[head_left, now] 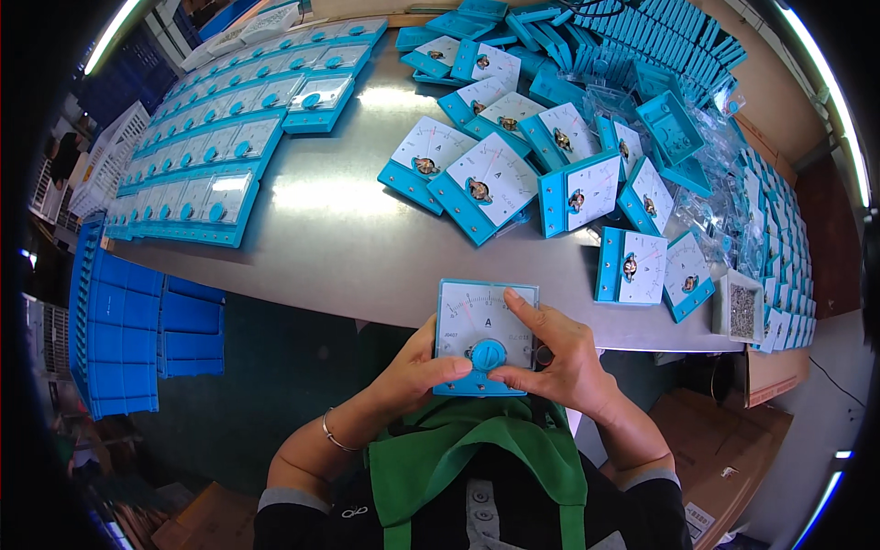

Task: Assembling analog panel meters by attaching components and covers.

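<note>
Held between both hands, just off the table's near edge, is a square ammeter [486,323] with a white dial, a teal body and a round teal knob at its lower middle. My left hand [420,362] grips its left side, the thumb lying on the front beside the knob. On the other side my right hand [561,353] holds it too, the index finger along the top right of the dial and the thumb near the knob. The fingers behind the meter are hidden.
Coverless teal meters [490,183] lie in a loose group on the metal table [330,220]. Rows of covered meters [211,142] stand at the left. Clear covers [706,220], teal housings [669,124] and a small tray [726,316] of tiny parts are at the right. Blue crates [115,321] stand lower left.
</note>
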Demonstrator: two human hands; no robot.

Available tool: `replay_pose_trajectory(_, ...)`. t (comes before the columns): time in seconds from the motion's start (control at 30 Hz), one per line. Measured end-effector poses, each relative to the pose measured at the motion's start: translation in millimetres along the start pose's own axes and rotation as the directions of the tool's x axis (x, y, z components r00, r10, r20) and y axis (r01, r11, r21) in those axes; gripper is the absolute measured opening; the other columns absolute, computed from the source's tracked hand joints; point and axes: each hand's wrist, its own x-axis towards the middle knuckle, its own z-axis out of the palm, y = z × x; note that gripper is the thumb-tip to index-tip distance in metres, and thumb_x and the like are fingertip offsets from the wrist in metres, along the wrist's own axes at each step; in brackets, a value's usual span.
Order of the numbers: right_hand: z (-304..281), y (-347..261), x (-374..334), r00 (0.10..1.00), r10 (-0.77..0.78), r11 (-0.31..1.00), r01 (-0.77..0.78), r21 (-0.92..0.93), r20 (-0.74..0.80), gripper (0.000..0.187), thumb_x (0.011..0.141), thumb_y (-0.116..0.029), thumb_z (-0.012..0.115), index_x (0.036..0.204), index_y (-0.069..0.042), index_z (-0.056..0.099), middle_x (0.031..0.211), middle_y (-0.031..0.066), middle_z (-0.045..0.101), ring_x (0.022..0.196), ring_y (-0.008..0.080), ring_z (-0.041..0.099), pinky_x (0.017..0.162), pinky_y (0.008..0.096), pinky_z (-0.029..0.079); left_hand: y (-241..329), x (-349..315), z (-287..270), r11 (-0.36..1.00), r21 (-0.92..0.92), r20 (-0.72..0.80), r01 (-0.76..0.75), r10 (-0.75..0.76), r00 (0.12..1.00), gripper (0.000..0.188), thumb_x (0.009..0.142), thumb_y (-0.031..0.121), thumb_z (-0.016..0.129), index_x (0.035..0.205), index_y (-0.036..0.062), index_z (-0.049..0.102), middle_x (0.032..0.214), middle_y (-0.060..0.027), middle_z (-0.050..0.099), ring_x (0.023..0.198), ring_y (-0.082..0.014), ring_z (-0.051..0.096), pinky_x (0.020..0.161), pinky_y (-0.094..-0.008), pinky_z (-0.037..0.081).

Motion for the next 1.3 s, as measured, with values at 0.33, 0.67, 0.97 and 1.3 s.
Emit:
replay_pose_trajectory(0.33, 3, 10, -4, 0.999, -0.008, 0.998, 0.011, 0.066, -0.046, 0.08, 0.067, -0.022, 0.08, 0.134, -0.002, 0.04, 0.093, 0.0172, 0.06, 0.057, 0.0166, 0.052, 0.051, 0.0277, 0.046, -1, 1, 6, 1.0, -0.013, -0.049, -0.008, 0.007, 0.999, 0.07, 0.077, 0.015, 0.064, 0.135, 0.0001, 0.026, 0.124, -0.0158, 0.048, 0.111, -0.0232, 0.052, 0.094, -0.0364, 0.044)
replay_pose_trajectory(0.67, 37, 27, -25, 0.949, 0.273, 0.567, -0.292, 0.77, 0.159, 0.019, 0.081, -0.004, 0.065, 0.1, 0.0, 0.064, 0.096, 0.0035, 0.066, 0.081, 0.0084, 0.059, 0.073, 0.0247, 0.048, 2, -4, 9, 0.993, -0.113, -0.001, 0.012, -0.012, 1.0, 0.066, 0.079, 0.013, 0.062, 0.134, 0.0, 0.028, 0.122, -0.0159, 0.05, 0.105, -0.0229, 0.055, 0.084, -0.037, 0.05)
replay_pose_trajectory(0.97, 43, 33, -28, 0.946, 0.296, 0.637, -0.299, 0.711, 0.132, 0.021, 0.076, 0.0, 0.069, 0.097, 0.0, 0.065, 0.093, 0.004, 0.067, 0.084, 0.0104, 0.06, 0.076, 0.0257, 0.048, 6, -3, 10, 0.987, -0.151, 0.011, 0.061, -0.06, 0.998, 0.065, 0.077, 0.017, 0.062, 0.131, -0.0009, 0.032, 0.12, -0.0162, 0.051, 0.103, -0.0236, 0.056, 0.083, -0.0368, 0.05)
replay_pose_trajectory(1.3, 50, 23, -35, 0.952, 0.306, 0.69, -0.21, 0.692, -0.017, 0.029, 0.072, -0.003, 0.074, 0.098, 0.0, 0.064, 0.09, 0.0051, 0.066, 0.081, 0.0091, 0.06, 0.073, 0.0245, 0.049, 7, 0, 14, 0.989, -0.132, -0.022, 0.064, -0.068, 0.997, 0.063, 0.075, 0.019, 0.061, 0.129, -0.0025, 0.036, 0.118, -0.0153, 0.053, 0.105, -0.0235, 0.056, 0.089, -0.036, 0.047)
